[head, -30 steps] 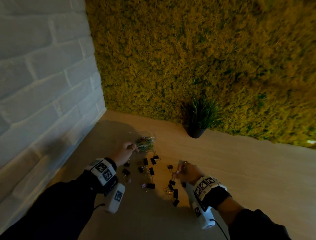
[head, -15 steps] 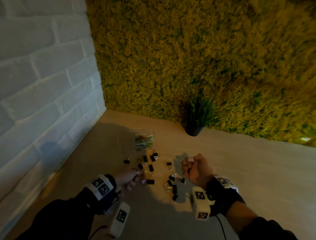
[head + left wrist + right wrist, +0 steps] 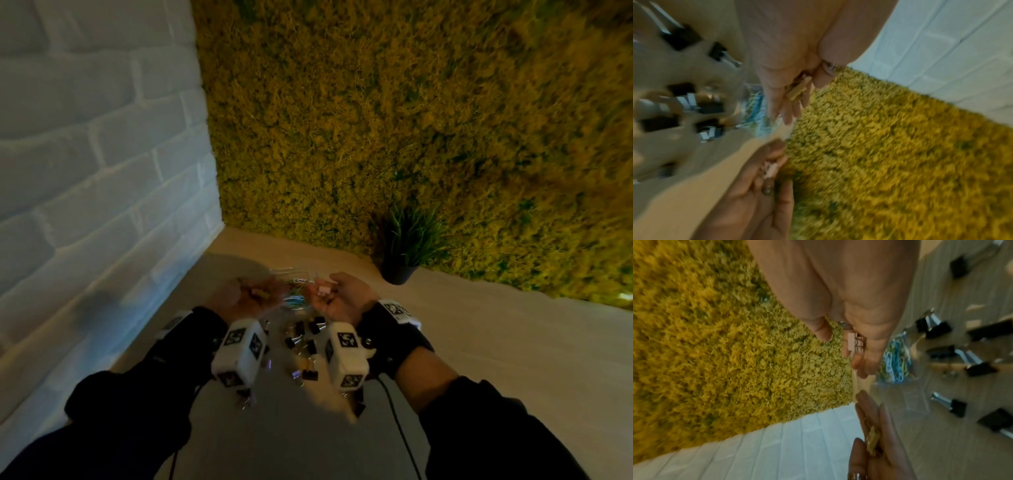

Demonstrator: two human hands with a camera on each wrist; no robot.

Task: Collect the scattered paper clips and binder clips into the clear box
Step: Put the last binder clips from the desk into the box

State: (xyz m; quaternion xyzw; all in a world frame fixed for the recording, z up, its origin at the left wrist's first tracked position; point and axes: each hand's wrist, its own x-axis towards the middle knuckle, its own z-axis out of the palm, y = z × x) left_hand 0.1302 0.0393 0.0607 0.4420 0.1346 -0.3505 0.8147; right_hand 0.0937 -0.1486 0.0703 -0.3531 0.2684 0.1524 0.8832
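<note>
Palms up over the clear box (image 3: 295, 278), the left hand (image 3: 247, 297) cups a yellow clip (image 3: 259, 293) and the right hand (image 3: 337, 298) cups a pink clip (image 3: 323, 290), fingers loosely curled; black binder clips (image 3: 301, 339) lie scattered on the tabletop (image 3: 496, 342) nearer the person.

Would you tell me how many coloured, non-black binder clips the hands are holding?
2: a yellow binder clip held in the left hand, a pink binder clip in the right hand; others may be hidden.
</note>
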